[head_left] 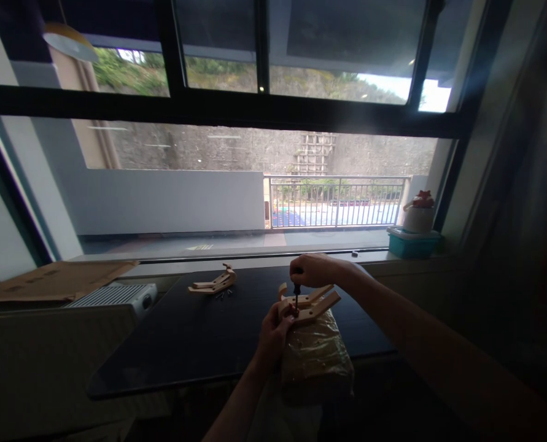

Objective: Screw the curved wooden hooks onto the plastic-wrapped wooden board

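My right hand (314,270) is closed around the top of a small screwdriver (296,297) that stands upright, its tip down on a light wooden piece (310,306) with curved arms. My left hand (273,334) grips that wooden piece from below and the left. The piece rests on a plastic-wrapped wooden panel (318,359) at the near edge of the dark tabletop (185,344). A second wooden piece (214,283) of the same kind lies farther back on the table, with a few small dark screws (224,295) beside it.
A white appliance with a grille (116,296) and a flat cardboard sheet (52,279) sit at the left. On the window sill at the right stands a teal box (411,244) with a white pot on it. A large window fills the background.
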{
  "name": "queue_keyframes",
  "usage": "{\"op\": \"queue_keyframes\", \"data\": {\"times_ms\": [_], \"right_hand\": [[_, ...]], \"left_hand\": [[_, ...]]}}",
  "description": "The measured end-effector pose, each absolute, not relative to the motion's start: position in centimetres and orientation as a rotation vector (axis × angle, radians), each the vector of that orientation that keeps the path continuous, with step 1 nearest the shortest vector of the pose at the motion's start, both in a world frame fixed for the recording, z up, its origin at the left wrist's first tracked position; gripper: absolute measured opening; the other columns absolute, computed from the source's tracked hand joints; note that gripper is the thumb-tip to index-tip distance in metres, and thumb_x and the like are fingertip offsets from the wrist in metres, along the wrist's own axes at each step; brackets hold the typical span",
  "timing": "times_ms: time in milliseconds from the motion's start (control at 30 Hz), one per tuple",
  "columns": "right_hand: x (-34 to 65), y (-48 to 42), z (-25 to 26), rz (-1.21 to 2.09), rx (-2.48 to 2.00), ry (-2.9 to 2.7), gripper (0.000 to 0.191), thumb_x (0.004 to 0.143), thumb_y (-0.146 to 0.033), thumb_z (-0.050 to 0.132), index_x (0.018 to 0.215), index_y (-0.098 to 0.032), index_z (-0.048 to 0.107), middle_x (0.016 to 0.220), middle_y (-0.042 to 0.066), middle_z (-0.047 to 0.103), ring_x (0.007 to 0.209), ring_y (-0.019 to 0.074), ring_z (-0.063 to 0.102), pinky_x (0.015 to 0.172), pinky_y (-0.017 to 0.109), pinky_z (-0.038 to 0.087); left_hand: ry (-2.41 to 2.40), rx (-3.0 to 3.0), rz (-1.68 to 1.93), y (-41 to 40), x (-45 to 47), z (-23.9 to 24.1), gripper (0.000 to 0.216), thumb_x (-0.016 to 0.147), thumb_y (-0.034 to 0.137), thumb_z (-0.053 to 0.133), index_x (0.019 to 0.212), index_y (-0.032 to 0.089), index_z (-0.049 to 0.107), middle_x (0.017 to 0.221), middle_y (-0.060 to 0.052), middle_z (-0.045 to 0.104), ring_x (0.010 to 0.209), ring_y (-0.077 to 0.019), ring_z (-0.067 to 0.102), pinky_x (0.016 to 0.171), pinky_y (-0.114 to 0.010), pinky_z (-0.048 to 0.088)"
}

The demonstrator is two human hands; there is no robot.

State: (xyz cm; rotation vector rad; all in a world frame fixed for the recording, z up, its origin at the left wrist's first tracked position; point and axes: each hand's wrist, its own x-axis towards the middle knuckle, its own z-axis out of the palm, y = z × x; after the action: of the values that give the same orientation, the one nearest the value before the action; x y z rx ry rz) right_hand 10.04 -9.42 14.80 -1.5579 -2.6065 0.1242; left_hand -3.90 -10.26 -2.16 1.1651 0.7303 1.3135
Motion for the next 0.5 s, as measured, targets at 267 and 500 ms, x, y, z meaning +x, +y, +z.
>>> {"op": "queue_keyframes", "data": {"times_ms": [267,500], "right_hand": [[10.6,-9.2,13.4,0.047,-1.594,-2.537,0.030,0.087,-0.038,0.042,0.093,-0.017,0.062,0.082,0.005,0.065,0.065,0.0118,0.053,0.055,0.022,0.032],[9.7,-9.6,14.1,0.050,-1.565,-2.599,0.030,0.087,-0.040,0.043,0.090,-0.017,0.062,0.080,0.004,0.065,0.061,0.0107,0.051,0.052,0.022,0.030]], "left_hand": [[0.697,1.135,1.318,-10.4,-3.8,-2.1,0.021,0.060,0.022,0.068,0.079,0.016,0.063,0.080,-0.002,0.069,0.078,-0.0161,0.059,0.076,-0.026,0.044],[0.692,1.158,1.299,-9.9,-3.8,-2.7,0.025,0.064,0.023,0.067,0.087,0.017,0.063,0.085,-0.001,0.069,0.080,-0.0169,0.060,0.074,-0.026,0.045]]}}
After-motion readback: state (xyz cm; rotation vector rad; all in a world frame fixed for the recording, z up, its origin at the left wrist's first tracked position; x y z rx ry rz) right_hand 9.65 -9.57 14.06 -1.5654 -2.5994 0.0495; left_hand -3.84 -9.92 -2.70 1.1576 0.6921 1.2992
